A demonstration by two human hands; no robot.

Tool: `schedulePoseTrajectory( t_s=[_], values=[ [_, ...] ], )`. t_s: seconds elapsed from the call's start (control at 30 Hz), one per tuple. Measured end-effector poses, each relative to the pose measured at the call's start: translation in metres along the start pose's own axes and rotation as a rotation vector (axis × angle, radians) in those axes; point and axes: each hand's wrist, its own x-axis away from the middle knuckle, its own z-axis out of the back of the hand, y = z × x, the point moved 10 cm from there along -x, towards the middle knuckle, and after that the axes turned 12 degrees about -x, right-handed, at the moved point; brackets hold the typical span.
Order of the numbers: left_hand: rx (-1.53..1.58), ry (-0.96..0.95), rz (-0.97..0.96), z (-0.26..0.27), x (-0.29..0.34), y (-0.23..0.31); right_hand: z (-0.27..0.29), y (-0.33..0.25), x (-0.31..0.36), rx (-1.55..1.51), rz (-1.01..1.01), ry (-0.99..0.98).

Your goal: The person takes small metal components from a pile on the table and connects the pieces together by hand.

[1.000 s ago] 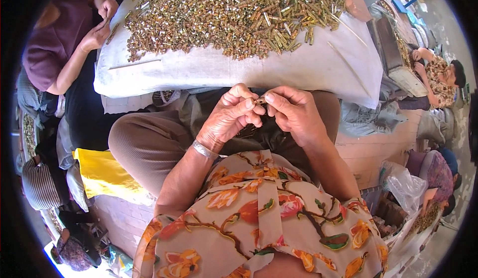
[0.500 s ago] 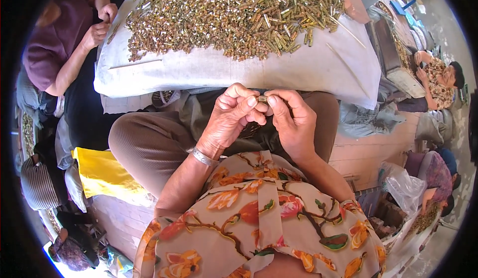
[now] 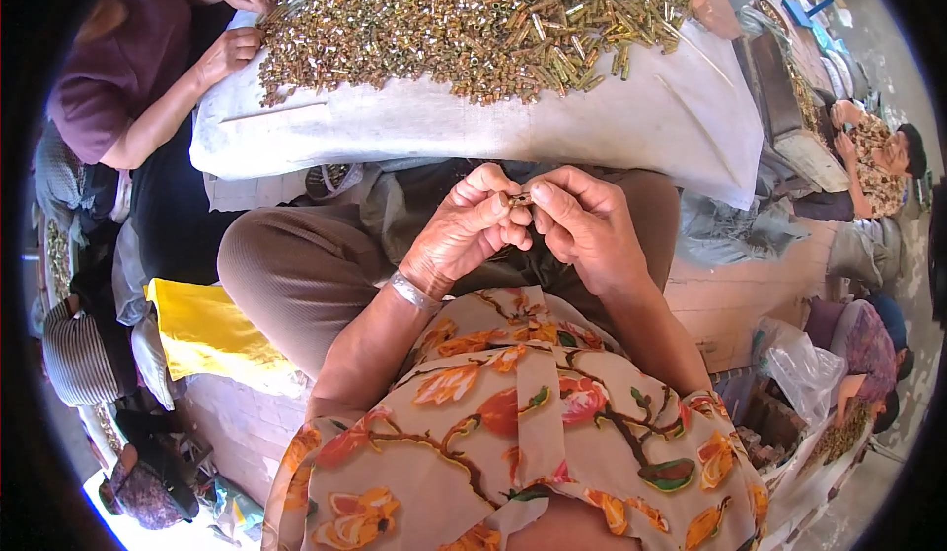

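Over my lap, in front of the table edge, my two hands meet fingertip to fingertip. Between them is a small brass-coloured metal cylinder (image 3: 519, 199), mostly covered by fingers. My left hand (image 3: 459, 230) pinches one end with thumb and forefinger, its other fingers curled beneath. At the opposite end, my right hand (image 3: 589, 227) is closed too, its thumb and forefinger pressed on the piece. Beyond them, a large heap of similar brass-coloured metal pieces (image 3: 464, 33), short ones at left and longer ones at right, lies on a white cloth-covered table (image 3: 414, 137).
Thin sticks lie on the cloth, one (image 3: 276, 110) near its left side. At the far left, a co-worker's hands (image 3: 232, 53) touch the heap's edge. A yellow cloth (image 3: 212, 334) lies left of my knee. Clear plastic sheeting (image 3: 735, 230) hangs below the table's right corner.
My hands stay together on the small metal cylinder, with the fingers slightly shifted and the right hand turned a little. The co-worker's hands have parted and moved right to the heap.
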Motion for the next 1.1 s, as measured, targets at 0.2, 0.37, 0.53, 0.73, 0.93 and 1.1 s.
schedulePoseTrajectory(
  t_s=[0.2, 0.37, 0.53, 0.73, 0.93, 1.1],
  values=[
    [-0.035, 0.063, 0.002, 0.010, 0.000, 0.000, -0.003, -0.013, -0.006, 0.200, 0.012, -0.028],
    [-0.010, 0.070, 0.005, 0.013, -0.001, 0.000, 0.004, 0.008, -0.006, -0.062, -0.049, 0.012],
    [-0.055, 0.047, 0.036, 0.011, -0.001, -0.003, 0.006, 0.016, -0.008, -0.156, -0.166, -0.043],
    [-0.095, 0.108, 0.041, 0.004, -0.008, -0.001, 0.008, 0.007, -0.007, -0.070, -0.100, -0.037],
    [-0.326, 0.260, 0.092, 0.019, -0.012, 0.009, 0.049, -0.006, -0.008, -0.071, 0.030, 0.148],
    [-0.495, 0.296, 0.078, 0.009, -0.021, 0.009, 0.041, -0.024, -0.008, 0.068, 0.154, 0.138]
  ],
)
